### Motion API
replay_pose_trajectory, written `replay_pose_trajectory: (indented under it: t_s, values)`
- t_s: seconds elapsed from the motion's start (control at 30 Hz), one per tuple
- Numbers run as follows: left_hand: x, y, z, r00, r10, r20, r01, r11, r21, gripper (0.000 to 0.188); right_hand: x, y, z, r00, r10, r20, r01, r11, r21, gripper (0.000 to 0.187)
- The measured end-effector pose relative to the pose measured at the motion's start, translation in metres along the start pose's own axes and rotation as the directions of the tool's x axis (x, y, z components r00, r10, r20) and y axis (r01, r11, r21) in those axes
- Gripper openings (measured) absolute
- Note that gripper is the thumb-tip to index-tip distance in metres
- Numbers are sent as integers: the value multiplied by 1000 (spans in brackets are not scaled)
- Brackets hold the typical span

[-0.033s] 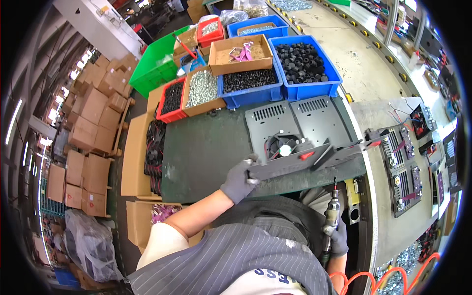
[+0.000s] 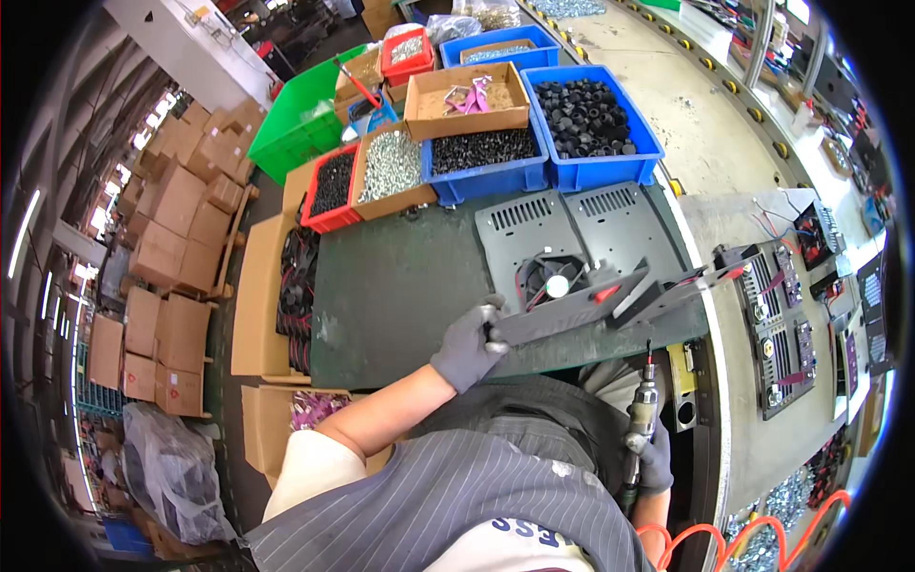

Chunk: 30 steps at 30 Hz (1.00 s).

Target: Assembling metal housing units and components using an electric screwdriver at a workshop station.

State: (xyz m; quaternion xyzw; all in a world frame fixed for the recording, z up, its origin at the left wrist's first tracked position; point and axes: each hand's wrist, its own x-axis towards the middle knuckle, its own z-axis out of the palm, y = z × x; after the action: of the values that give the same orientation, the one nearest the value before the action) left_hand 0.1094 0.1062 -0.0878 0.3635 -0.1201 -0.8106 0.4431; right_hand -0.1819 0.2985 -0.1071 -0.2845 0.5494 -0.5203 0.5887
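Observation:
My left hand (image 2: pixel 467 350), in a grey glove, grips the left end of a long grey metal panel (image 2: pixel 572 315) with a small red part, held on edge over the near rim of the dark green mat (image 2: pixel 400 286). Behind the panel, a flat grey vented plate (image 2: pixel 610 214) with a black fan (image 2: pixel 553 278) lies on the mat. My right hand (image 2: pixel 654 462), also gloved, holds an upright pneumatic screwdriver (image 2: pixel 643 410) close to my body, below the panel's right part. An orange coiled hose (image 2: pixel 705 539) hangs near it.
Blue bins of black parts (image 2: pixel 591 119), a red bin (image 2: pixel 332 186) and a cardboard box of silver screws (image 2: pixel 389 167) line the mat's far edge. A green crate (image 2: pixel 291 133) and stacked cartons (image 2: pixel 176 238) stand left. Circuit assemblies (image 2: pixel 777 305) lie on the bench at right.

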Motion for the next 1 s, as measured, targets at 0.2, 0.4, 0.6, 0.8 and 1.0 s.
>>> replay_pose_trajectory:
  t_s: [0.2,0.4,0.6,0.8,1.0]
  values:
    - [-7,20,1,971,-179,159,196,976,-97,27,-3,0,11,1000,-19,-21,17,998,-68,61]
    - [-39,32,-18,868,-355,347,351,933,75,27,-20,-30,28,990,100,97,-91,991,-94,79]
    - [-51,-18,7,923,-346,168,252,874,415,27,-31,-63,55,910,261,323,-207,959,-192,79]
    - [-36,-33,28,896,-333,294,291,940,178,28,-35,-67,68,896,274,350,-227,959,-171,69]
    - [-34,-38,37,886,-353,302,324,935,145,28,-40,-66,68,907,257,333,-225,965,-133,75]
